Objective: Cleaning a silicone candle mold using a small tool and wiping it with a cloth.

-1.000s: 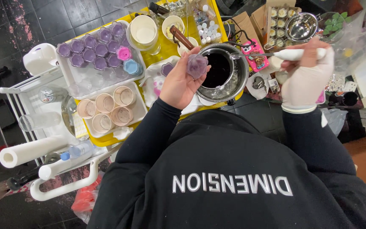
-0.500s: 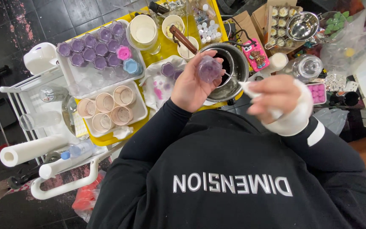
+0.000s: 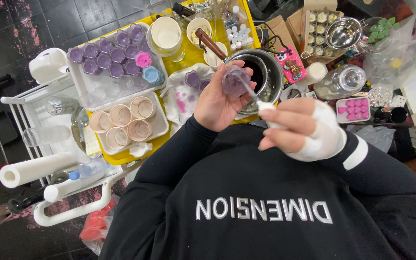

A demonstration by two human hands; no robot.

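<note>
Right hand (image 3: 299,127) just swung its pinched white-handled tool (image 3: 255,98) over to the small purple flower-shaped mould (image 3: 235,80), cupped by left hand (image 3: 216,103).

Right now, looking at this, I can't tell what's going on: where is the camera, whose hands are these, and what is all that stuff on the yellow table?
There is no machine here. A camera worn on a person's head looks straight down, so you see their black top and both hands. The left hand holds a small purple cup over a metal pot of dark liquid. The right hand, wrapped in white, pinches a thin white-handled tool whose tip reaches the cup. On the yellow table lie a white tray of purple cups, a tray of beige cups and a stained white cloth. A paper roll rests on the rack at the left.
</note>
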